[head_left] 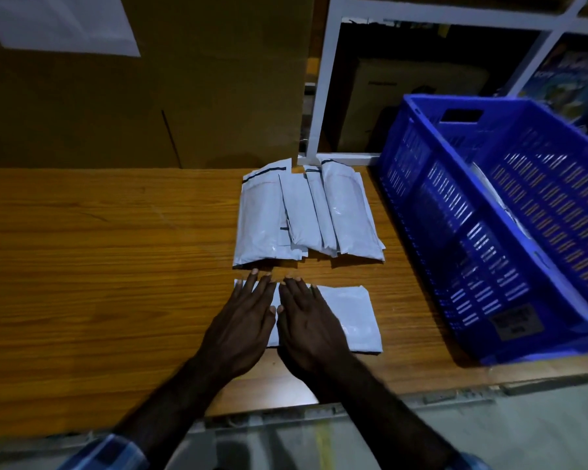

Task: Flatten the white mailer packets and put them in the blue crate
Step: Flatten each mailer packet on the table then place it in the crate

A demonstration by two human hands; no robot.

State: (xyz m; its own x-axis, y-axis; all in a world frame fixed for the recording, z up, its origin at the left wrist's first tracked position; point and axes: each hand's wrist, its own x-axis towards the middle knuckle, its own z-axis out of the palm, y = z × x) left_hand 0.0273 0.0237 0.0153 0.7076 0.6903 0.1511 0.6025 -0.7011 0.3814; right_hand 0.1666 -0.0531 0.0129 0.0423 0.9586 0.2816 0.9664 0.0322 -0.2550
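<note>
Wooden table [99,252] under my hands: left hand [241,329] and right hand [308,329] press flat-fingered on a white packet [350,317], blue crate [489,232] alongside, shelving [323,79] behind.

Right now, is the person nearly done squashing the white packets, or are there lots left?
Lots left, I think. Something white shows through the blue crate, maybe packets already dropped in, though I cannot tell. The left hand and right hand press flat on one white packet at the table's near edge. Behind it a pile of packets waits on the wooden table.
</note>
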